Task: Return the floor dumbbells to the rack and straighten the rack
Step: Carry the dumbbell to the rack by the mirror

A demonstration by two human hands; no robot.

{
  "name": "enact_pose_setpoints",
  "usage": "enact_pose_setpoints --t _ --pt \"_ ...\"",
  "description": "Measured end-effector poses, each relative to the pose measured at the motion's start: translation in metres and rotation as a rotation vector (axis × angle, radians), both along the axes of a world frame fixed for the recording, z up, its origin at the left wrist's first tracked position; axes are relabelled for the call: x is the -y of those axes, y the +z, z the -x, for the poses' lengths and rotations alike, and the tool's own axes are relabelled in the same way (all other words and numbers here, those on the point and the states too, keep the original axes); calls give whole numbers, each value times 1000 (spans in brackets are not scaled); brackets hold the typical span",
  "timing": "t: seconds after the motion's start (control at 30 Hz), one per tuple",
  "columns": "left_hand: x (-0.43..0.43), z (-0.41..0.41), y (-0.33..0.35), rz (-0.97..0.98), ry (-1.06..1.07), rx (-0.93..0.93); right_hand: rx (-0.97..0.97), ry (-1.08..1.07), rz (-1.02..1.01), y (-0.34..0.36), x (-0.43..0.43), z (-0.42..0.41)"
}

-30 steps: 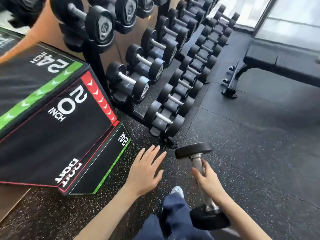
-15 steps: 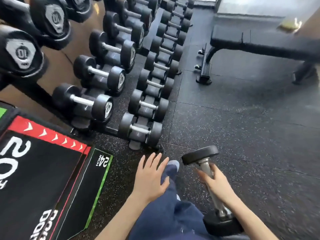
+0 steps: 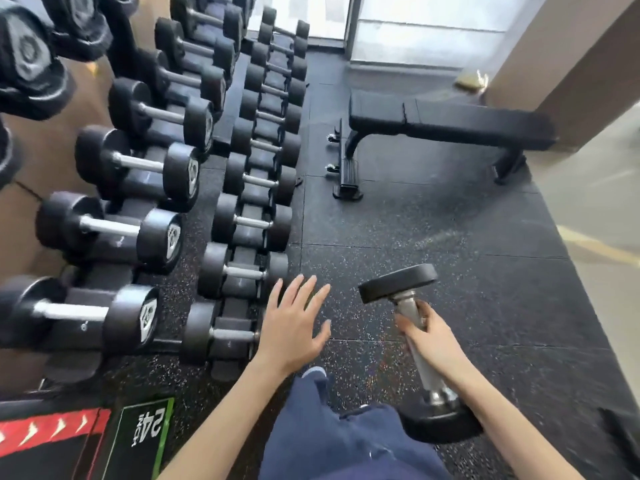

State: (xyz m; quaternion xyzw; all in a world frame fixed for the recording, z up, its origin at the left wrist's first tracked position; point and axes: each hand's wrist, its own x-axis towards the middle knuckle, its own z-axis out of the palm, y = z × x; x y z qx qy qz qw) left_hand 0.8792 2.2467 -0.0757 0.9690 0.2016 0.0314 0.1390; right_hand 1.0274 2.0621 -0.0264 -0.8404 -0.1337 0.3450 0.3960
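My right hand (image 3: 431,337) grips the steel handle of a black round-headed dumbbell (image 3: 398,284), held off the floor with one head pointing forward and the other back beside my right forearm. My left hand (image 3: 294,323) is spread flat with fingers apart, holding nothing, just right of the nearest small dumbbell (image 3: 218,336) on the low row. The tiered dumbbell rack (image 3: 242,254) runs away along the left, with several black dumbbells in cradles on each level.
A black flat bench (image 3: 446,124) stands on the rubber floor ahead right. A black plyo box (image 3: 142,434) marked 24 lies at the bottom left. My blue-trousered leg (image 3: 339,438) is below the hands. A beige wall corner (image 3: 571,64) rises at the far right.
My view has swung right along the rack, so the plyo box has slid to the bottom left and the bench has come into view. Both hands keep their pose; the dumbbell stays in my right hand.
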Motion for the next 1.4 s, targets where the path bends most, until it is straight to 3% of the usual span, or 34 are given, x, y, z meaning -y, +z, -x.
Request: enact_pose_setpoints --t 0.43,0.93,1.4 --pt "-7 -40 -22 109 23 -15 -182 -99 23 -39 -6 -45" --pt "29 -282 1 17 -284 -144 -191 -334 -112 -21 36 -228" --pt "72 -465 -4 32 -388 -133 -199 -534 -115 -30 109 -371"
